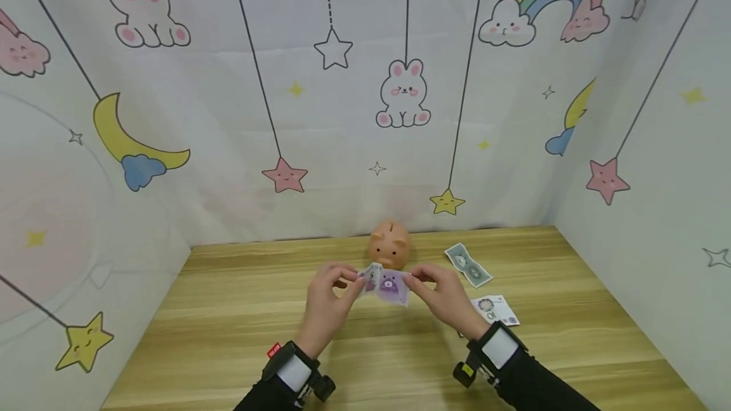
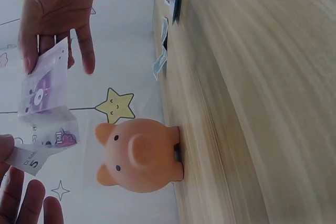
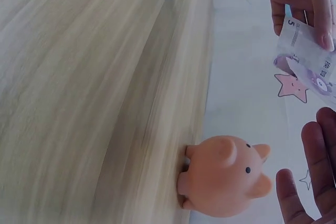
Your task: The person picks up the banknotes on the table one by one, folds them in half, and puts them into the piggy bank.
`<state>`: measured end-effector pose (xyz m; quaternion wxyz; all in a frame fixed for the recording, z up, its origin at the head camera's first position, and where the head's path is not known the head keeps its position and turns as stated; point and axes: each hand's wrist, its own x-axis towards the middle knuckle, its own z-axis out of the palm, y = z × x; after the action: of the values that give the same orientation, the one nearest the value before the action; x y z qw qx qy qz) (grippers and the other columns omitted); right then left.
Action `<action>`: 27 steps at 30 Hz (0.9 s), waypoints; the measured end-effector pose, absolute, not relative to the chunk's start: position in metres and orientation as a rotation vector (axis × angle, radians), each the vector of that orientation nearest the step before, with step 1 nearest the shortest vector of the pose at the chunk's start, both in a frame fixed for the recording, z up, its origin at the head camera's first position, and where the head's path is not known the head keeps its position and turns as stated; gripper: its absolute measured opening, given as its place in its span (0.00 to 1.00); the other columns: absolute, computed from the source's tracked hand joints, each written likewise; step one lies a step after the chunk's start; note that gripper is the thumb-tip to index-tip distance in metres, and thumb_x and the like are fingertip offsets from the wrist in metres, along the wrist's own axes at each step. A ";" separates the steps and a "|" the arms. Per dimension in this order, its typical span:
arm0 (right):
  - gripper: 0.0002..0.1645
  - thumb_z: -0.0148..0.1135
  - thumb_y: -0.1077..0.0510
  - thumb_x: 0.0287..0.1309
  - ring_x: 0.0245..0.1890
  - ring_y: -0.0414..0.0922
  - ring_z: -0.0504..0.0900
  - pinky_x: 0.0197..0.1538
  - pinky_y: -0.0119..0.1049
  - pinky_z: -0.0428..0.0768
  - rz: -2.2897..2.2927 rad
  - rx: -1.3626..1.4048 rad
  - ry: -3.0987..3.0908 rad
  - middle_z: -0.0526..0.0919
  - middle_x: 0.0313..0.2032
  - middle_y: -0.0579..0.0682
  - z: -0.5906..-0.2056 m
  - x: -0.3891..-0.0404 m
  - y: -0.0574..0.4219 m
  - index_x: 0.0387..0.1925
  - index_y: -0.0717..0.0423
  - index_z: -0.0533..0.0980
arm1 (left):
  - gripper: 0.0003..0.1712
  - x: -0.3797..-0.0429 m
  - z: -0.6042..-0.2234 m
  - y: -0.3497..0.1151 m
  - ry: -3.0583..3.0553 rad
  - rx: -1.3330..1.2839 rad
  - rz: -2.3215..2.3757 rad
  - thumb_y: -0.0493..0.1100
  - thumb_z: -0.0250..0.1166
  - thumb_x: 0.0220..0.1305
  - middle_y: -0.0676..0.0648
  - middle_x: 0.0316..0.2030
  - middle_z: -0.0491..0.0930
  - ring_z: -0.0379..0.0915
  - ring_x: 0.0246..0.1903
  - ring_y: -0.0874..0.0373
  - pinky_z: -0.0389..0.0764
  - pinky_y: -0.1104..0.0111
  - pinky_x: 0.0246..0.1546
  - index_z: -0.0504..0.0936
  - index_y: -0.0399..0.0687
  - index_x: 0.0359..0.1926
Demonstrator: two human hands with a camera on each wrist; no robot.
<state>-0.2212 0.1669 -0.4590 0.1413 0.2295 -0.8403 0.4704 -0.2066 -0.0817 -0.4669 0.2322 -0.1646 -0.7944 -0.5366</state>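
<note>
A purple-and-white play banknote (image 1: 393, 288) with a cartoon animal and a 5 is held up in front of the piggy bank, creased across its middle. My left hand (image 1: 330, 302) pinches one end between thumb and fingers. The opposite end is pinched by my right hand (image 1: 447, 302). In the left wrist view the banknote (image 2: 44, 90) bends at the crease, off the table. The orange piggy bank (image 1: 390, 241) stands at the back of the table, coin slot on top; its face shows in the right wrist view, where the piggy bank (image 3: 223, 174) is apart from both hands.
A green banknote (image 1: 468, 265) lies curled on the wooden table (image 1: 245, 316) at right. Nearer, a white banknote (image 1: 499, 309) marked 10 is partly hidden by my right wrist. A patterned cloth wall (image 1: 342, 208) stands behind the piggy bank, with further walls at both sides.
</note>
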 end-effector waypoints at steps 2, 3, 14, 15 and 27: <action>0.05 0.68 0.59 0.73 0.41 0.42 0.89 0.52 0.42 0.86 1.389 0.662 -2.407 0.90 0.36 0.41 -0.458 -0.222 0.165 0.38 0.52 0.87 | 0.09 -0.207 -0.468 -0.078 -2.175 -0.458 -1.425 0.37 0.78 0.64 0.50 0.42 0.83 0.80 0.44 0.54 0.85 0.53 0.42 0.85 0.50 0.31; 0.05 0.68 0.59 0.73 0.41 0.42 0.89 0.52 0.42 0.86 1.401 0.663 -2.398 0.90 0.36 0.42 -0.458 -0.222 0.165 0.38 0.53 0.87 | 0.09 -0.207 -0.468 -0.076 -2.168 -0.463 -1.406 0.37 0.79 0.64 0.51 0.42 0.83 0.79 0.44 0.54 0.85 0.54 0.42 0.85 0.49 0.31; 0.06 0.68 0.59 0.73 0.41 0.43 0.89 0.52 0.43 0.86 1.418 0.641 -2.355 0.91 0.35 0.43 -0.458 -0.224 0.157 0.38 0.53 0.87 | 0.07 -0.210 -0.468 -0.059 -2.150 -0.484 -1.353 0.37 0.77 0.66 0.51 0.41 0.81 0.79 0.43 0.54 0.83 0.59 0.41 0.87 0.48 0.34; 0.06 0.68 0.59 0.73 0.41 0.43 0.89 0.52 0.43 0.86 1.416 0.644 -2.353 0.91 0.36 0.43 -0.457 -0.224 0.157 0.38 0.53 0.87 | 0.07 -0.211 -0.467 -0.058 -2.148 -0.488 -1.349 0.37 0.78 0.65 0.50 0.41 0.82 0.79 0.43 0.55 0.83 0.59 0.41 0.87 0.48 0.34; 0.06 0.66 0.59 0.75 0.43 0.40 0.88 0.51 0.40 0.85 1.421 0.697 -2.351 0.91 0.39 0.42 -0.451 -0.225 0.154 0.43 0.52 0.88 | 0.08 -0.212 -0.462 -0.048 -2.139 -0.514 -1.280 0.38 0.79 0.64 0.49 0.41 0.82 0.79 0.43 0.56 0.83 0.59 0.40 0.86 0.47 0.33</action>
<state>-0.2254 0.1539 -0.4514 0.1532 0.2432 -0.8197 0.4954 -0.2116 -0.0478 -0.4622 0.2939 -0.1930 -0.8033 -0.4806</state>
